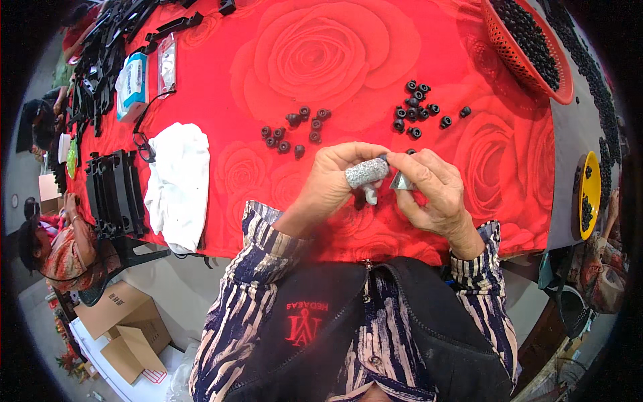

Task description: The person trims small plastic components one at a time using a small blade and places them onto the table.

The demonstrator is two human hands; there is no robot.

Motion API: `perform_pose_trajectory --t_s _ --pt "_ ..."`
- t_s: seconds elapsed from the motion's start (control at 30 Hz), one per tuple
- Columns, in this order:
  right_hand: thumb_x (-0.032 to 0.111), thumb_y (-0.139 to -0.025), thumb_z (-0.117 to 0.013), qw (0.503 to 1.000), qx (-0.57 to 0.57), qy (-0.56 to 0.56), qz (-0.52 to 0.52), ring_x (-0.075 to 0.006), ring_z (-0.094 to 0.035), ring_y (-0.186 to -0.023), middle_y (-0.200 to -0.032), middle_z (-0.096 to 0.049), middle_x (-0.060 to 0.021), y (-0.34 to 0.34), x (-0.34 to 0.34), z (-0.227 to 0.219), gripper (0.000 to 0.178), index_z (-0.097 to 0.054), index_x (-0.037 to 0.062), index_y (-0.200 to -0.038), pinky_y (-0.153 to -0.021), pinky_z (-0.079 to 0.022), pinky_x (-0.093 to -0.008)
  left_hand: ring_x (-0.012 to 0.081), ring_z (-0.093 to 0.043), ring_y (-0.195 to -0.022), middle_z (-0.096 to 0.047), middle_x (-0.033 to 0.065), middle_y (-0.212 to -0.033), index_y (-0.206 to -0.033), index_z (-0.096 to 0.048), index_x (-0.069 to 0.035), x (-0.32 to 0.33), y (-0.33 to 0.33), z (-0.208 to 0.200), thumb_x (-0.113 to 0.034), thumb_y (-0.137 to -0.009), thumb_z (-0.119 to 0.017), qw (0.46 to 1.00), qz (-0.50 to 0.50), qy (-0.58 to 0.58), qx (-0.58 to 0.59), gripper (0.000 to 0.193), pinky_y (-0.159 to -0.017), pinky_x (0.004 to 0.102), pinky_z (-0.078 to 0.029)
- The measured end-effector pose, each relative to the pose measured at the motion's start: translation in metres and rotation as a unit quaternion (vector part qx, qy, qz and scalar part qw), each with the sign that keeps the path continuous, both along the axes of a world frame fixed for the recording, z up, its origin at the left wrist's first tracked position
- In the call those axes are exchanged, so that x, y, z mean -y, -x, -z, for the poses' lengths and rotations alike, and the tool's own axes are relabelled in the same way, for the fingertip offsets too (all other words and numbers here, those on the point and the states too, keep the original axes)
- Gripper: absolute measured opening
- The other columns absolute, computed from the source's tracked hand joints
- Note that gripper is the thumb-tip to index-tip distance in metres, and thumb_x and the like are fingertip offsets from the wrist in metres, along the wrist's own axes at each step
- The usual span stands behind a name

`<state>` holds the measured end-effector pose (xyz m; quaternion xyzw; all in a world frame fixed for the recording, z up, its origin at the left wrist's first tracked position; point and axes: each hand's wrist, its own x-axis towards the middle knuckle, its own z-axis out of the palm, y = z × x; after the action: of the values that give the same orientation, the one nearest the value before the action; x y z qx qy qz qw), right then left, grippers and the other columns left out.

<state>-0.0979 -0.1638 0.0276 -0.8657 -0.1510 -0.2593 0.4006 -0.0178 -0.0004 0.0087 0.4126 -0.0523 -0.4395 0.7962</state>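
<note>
My left hand [328,175] is closed in a pinch over the near part of the red cloth, with a grey, speckled wrap [366,173] around a finger. A small dark bit shows at its fingertips; its kind is hidden. My right hand [434,187] meets it there, its thumb and fingers closed on a small silver-grey, pointed piece [400,181]. Beyond my hands lie two loose groups of small round black parts with holes: one group [293,120] at the left, the other [415,110] at the right. One more black part partly shows behind my right hand.
A red basket [564,87] full of black parts stands far right, above a yellow tray [583,231]. On the left lie a white cloth [177,181], black strips [117,194], a tissue pack [132,87] and a black cord. Other people sit at both sides.
</note>
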Motion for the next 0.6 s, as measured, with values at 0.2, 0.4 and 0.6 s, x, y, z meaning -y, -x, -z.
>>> perform_pose_trajectory --t_s 0.2,0.4,0.6 --pt "-0.006 -0.058 -0.062 0.999 -0.027 -0.013 -0.013 -0.0235 -0.053 -0.059 -0.072 -0.052 -0.0089 -0.001 0.0 -0.003 0.05 -0.058 -0.0019 -0.109 -0.051 -0.044 -0.0333 0.0126 -0.063 -0.07 -0.066 0.0083 -0.087 -0.101 -0.063 0.001 -0.002 -0.003 0.005 -0.009 -0.082 -0.066 0.998 0.058 0.006 0.022 0.022 -0.052 0.0234 -0.052" --pt "-0.007 -0.06 -0.059 0.998 -0.039 -0.041 -0.032 -0.0231 -0.053 -0.059 -0.071 -0.052 -0.0092 -0.001 0.001 -0.003 0.049 -0.059 -0.0019 -0.109 -0.051 -0.044 -0.0332 0.0118 -0.063 -0.067 -0.066 0.0079 -0.086 -0.099 -0.063 0.0 -0.002 -0.001 0.005 -0.008 -0.081 -0.066 0.998 0.036 -0.01 0.044 0.02 -0.052 0.0228 -0.051" --pt "-0.007 -0.059 -0.059 0.998 -0.023 -0.034 -0.042 -0.0227 -0.054 -0.06 -0.071 -0.053 -0.009 0.001 0.004 -0.005 0.05 -0.06 -0.0012 -0.109 -0.052 -0.045 -0.0328 0.0093 -0.059 -0.061 -0.066 0.0071 -0.08 -0.099 -0.064 0.002 -0.002 0.001 -0.002 -0.005 -0.083 -0.065 0.996 0.045 -0.041 0.061 0.018 -0.051 0.0216 -0.05"
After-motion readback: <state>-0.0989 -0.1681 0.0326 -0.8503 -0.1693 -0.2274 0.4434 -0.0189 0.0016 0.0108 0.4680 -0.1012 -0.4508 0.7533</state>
